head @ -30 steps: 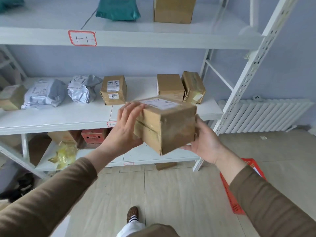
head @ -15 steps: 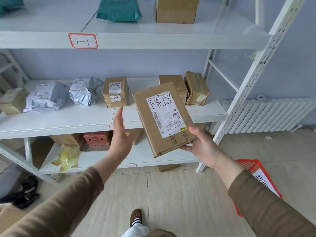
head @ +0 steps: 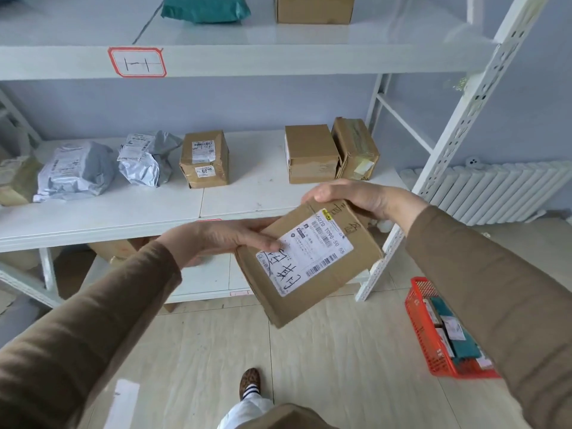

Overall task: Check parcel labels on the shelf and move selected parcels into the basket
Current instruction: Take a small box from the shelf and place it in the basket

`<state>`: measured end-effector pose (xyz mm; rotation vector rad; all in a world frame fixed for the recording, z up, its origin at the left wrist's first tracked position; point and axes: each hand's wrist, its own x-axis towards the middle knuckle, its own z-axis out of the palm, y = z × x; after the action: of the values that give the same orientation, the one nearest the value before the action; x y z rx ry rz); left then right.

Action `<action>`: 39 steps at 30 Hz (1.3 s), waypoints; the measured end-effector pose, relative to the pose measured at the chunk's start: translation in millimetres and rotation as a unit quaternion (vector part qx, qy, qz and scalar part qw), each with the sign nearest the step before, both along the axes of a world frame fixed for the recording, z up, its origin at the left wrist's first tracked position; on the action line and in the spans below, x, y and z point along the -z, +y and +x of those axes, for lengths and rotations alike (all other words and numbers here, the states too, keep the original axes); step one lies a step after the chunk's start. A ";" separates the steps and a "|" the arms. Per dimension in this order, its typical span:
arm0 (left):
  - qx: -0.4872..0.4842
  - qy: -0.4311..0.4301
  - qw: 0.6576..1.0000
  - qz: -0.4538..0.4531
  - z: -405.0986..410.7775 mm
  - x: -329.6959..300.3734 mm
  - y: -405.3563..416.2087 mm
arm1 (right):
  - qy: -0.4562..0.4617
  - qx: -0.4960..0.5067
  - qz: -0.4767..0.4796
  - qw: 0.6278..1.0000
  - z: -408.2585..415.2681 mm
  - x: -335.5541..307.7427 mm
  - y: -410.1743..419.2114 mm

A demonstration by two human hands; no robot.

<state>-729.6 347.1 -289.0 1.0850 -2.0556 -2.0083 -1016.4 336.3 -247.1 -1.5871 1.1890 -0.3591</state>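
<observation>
I hold a flat brown cardboard parcel (head: 322,292) in both hands in front of the white shelf (head: 123,212), its white label with barcode and handwriting facing up at me. My left hand (head: 223,239) grips its left edge, thumb on the label corner. My right hand (head: 362,196) holds the far top edge from above. The red basket (head: 424,329) stands on the floor at the lower right, partly hidden by my right sleeve, with several parcels inside.
On the middle shelf lie two grey poly bags (head: 77,171), a labelled box (head: 205,159) and two brown boxes (head: 311,153). The top shelf carries a teal bag (head: 204,7) and a box (head: 314,7). A white radiator (head: 495,193) stands right. My foot (head: 249,382) is below.
The parcel has been turned label-up and lowered toward me. My left hand, off the parcel half a second ago, has taken hold again, and my right hand shifted to its top edge.
</observation>
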 end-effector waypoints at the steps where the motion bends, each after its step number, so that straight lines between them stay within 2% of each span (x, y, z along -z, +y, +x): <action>1: -0.020 0.016 1.000 0.011 -0.6 4.9 1.9 | 0.008 0.015 -0.023 1.000 2.0 -2.4 -2.3; 4: -0.162 0.082 0.983 0.017 3.4 29.4 4.9 | -0.001 0.148 -0.123 0.981 -0.7 2.6 -4.6; 6: -0.274 0.129 0.953 0.008 0.7 42.5 9.2 | -0.094 0.279 -0.107 0.950 -3.2 20.4 0.3; 7: -0.313 0.151 0.937 0.008 -3.3 47.5 12.0 | -0.134 0.310 -0.078 0.938 -2.1 34.0 5.5; 11: -0.365 0.196 0.910 0.005 -31.6 59.1 19.3 | -0.181 0.254 0.015 0.950 21.5 94.5 33.9; 14: -0.363 0.191 0.912 0.018 -56.5 61.4 21.8 | -0.239 0.287 0.053 0.926 28.6 108.8 48.4; 17: -0.343 0.165 0.924 0.022 -77.9 61.1 23.5 | -0.275 0.335 0.029 0.901 14.8 111.9 57.4; 21: -0.313 0.152 0.938 -0.001 -109.7 59.7 27.0 | -0.275 0.392 -0.004 0.878 -14.8 116.6 69.5; 26: -0.264 0.154 0.952 -0.014 -155.4 65.3 23.3 | -0.293 0.468 -0.001 0.834 -52.7 124.0 82.4; 36: -0.168 0.158 0.972 0.037 -254.0 98.9 -7.0 | -0.308 0.566 0.001 0.764 -129.1 152.6 96.8; 39: -0.136 0.153 0.977 0.055 -288.4 113.1 -13.3 | -0.311 0.606 -0.004 0.732 -153.8 159.1 102.6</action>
<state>-1018.0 333.9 -402.1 0.9415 -1.5730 -2.0204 -1170.2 438.9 -406.2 -0.3471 1.4871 -1.5875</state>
